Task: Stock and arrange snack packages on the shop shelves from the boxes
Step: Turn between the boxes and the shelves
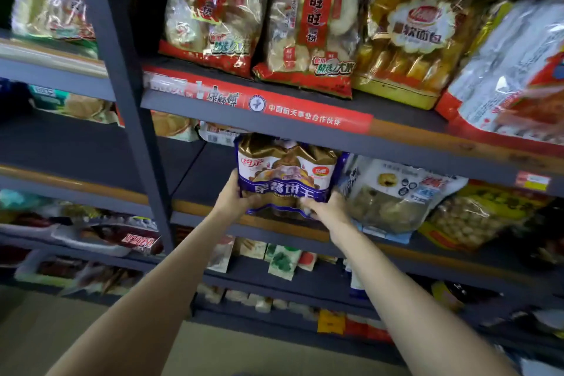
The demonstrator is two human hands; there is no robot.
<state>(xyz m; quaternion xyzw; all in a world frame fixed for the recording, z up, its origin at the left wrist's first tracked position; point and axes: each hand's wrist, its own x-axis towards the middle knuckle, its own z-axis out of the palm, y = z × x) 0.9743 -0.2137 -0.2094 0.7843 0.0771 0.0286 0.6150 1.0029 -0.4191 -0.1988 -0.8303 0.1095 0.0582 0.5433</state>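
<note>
A blue, white and gold biscuit bag [285, 172] stands upright at the front of the middle shelf [213, 207], its top just under the shelf above. My left hand [236, 195] grips its lower left corner. My right hand [328, 207] grips its lower right corner. To the right of the bag, a pale bag with round biscuits [393, 192] leans on the same shelf. The shelf to the left of the held bag is bare.
The upper shelf [274, 128] carries large rice cracker bags [314, 30] and a yellow bread bag [412, 33]. A dark upright post [128, 101] divides the racks on the left. Lower shelves hold small packets [283, 262]. Beige floor [76, 330] lies below.
</note>
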